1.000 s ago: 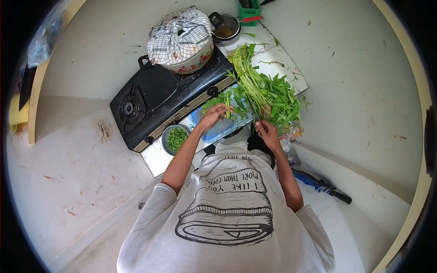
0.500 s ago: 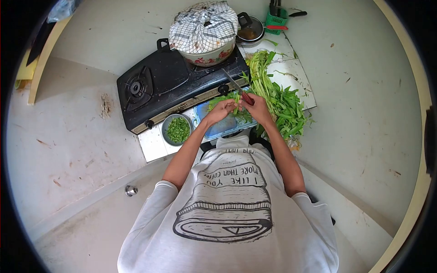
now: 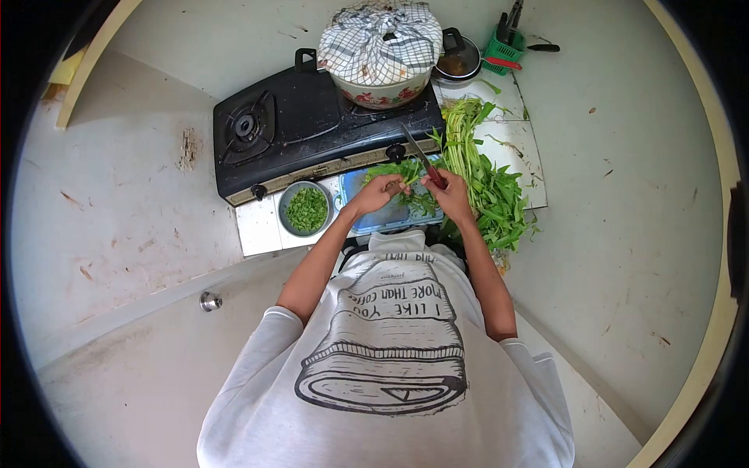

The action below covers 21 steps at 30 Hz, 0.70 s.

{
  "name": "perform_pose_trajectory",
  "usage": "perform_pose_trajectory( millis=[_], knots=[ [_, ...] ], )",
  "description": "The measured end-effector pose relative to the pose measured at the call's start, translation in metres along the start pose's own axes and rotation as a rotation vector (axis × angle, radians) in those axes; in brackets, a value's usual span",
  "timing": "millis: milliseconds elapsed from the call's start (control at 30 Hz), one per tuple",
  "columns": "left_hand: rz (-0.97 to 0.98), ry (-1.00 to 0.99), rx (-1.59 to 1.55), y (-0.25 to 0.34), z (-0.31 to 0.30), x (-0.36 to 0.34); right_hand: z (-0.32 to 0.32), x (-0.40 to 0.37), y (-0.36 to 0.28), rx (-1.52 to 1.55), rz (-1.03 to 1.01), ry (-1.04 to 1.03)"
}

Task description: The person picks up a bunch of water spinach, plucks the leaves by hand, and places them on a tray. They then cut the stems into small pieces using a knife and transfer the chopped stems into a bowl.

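My right hand (image 3: 454,196) is closed round the red handle of a knife (image 3: 415,147), whose blade points up and away to the left. Just left of it, my left hand (image 3: 379,194) pinches a green vegetable stem (image 3: 412,180). Both hands are above a blue tray (image 3: 381,221), where loose leaves and stems (image 3: 421,203) lie. A large bunch of leafy greens (image 3: 499,195), which looks like water spinach, rests beside my right hand. To the left stands a grey bowl (image 3: 282,212) holding finely cut greens (image 3: 307,210).
Beyond the tray is a black two-burner stove (image 3: 300,117) bearing a large flowered pot (image 3: 382,95) with a checked cloth (image 3: 382,47) tied over its lid. A smaller pan (image 3: 459,61) and a green basket (image 3: 505,51) of utensils stand at the back right.
The view has shifted slightly, so the stove and pot appear further right. My hands have drawn a little apart; the knife stays in the right hand and the stem in the left.
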<state>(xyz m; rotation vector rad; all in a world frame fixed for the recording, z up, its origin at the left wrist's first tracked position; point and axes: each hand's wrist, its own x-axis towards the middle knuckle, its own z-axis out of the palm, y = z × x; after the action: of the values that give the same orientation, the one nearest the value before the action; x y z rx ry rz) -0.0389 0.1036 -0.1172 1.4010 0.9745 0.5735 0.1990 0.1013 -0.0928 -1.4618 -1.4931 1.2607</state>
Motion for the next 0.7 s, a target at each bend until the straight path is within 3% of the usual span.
perform_pose_trajectory(
  millis=[133,233,333,433,700],
  knots=[
    [0.033,0.007,0.147,0.000,-0.004,-0.009,0.003,-0.002,0.000,-0.029,0.036,-0.034],
    [-0.130,0.008,0.316,-0.002,-0.018,-0.023,0.004,0.002,0.011,0.144,0.079,0.032],
    [-0.038,0.100,0.086,-0.017,-0.024,-0.041,0.000,0.006,0.030,0.192,0.069,0.093],
    [-0.064,0.200,-0.054,-0.013,-0.025,-0.050,0.013,0.002,0.051,0.272,0.141,0.111],
    [-0.261,0.365,-0.307,0.012,-0.013,-0.064,0.022,0.000,0.062,0.161,0.123,0.117]
  ],
)
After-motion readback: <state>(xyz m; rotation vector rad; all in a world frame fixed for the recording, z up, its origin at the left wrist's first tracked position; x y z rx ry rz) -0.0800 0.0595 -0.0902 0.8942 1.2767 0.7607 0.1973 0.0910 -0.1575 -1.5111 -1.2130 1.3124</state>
